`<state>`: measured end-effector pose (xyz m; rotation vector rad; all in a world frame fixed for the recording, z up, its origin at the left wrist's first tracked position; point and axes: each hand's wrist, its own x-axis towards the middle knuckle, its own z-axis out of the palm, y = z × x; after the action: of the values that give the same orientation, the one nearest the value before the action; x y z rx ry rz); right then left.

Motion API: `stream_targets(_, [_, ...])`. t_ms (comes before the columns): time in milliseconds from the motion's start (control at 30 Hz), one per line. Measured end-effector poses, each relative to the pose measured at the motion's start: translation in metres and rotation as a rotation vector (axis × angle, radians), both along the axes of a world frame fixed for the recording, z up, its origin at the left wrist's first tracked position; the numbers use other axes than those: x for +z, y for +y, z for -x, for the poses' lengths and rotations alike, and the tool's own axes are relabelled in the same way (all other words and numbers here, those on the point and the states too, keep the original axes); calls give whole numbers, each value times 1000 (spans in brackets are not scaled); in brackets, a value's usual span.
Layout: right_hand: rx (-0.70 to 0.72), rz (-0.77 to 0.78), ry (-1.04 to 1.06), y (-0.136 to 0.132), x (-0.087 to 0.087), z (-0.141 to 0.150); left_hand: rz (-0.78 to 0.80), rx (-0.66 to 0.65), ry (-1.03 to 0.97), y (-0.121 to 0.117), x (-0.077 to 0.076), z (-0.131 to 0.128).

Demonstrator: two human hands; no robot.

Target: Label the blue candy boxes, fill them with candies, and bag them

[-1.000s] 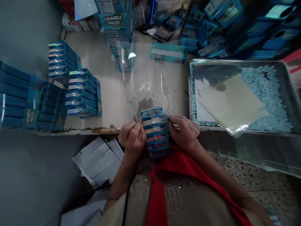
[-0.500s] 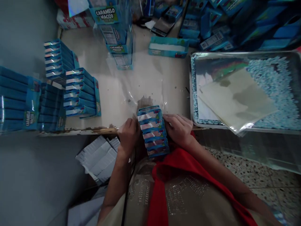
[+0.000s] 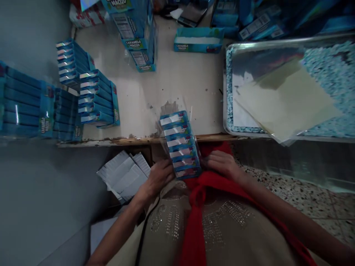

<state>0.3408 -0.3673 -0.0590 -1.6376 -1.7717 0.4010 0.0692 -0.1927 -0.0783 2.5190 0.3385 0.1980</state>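
Observation:
A pack of several small blue candy boxes (image 3: 180,142) leans in front of my body, its far end over the table edge. Clear plastic film (image 3: 164,142) is wrapped loosely round it, showing as faint glossy edges along both sides. At the pack's near left corner my left hand (image 3: 161,173) is closed, with its fingertips bunched on the film. My right hand (image 3: 220,162) is closed too, pinching the film by the near right side. Exactly how the film runs between the fingers is hard to see.
Stacks of blue box packs (image 3: 97,98) stand on the table's left, and a wrapped tower of them (image 3: 135,43) behind. One blue pack (image 3: 198,40) lies at the back. A metal tray (image 3: 226,122) of blue pieces with papers (image 3: 288,99) is on the right. Flattened cardboard (image 3: 124,175) lies below.
Both hands have come down toward my body along the pack's sides, from its far end to its near end. The film that spread over the table now lies close round the pack.

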Motion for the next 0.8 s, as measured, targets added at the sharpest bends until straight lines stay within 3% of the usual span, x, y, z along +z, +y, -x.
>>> stream_targets(100, [39, 90, 238, 1, 4, 4, 190, 151, 15, -11, 3, -9])
stream_targets(167, [-64, 110, 336, 15, 9, 7, 187, 247, -23, -8, 9, -25])
stream_targets(300, [-331, 112, 291, 46, 22, -4, 102, 386, -111, 16, 28, -50])
stream_targets(400, [-336, 108, 232, 50, 25, -18, 89, 465, -163, 29, 34, -49])
stream_targets(533, [-328, 150, 263, 49, 9, -17, 191, 612, -224, 23, 26, -51])
stream_targets(667, [-321, 227, 344, 61, -10, -4, 296, 638, -80, 6, 19, -76])
stream_targets(800, [-359, 208, 415, 69, -11, 1, 307, 697, -80, -6, 20, -89])
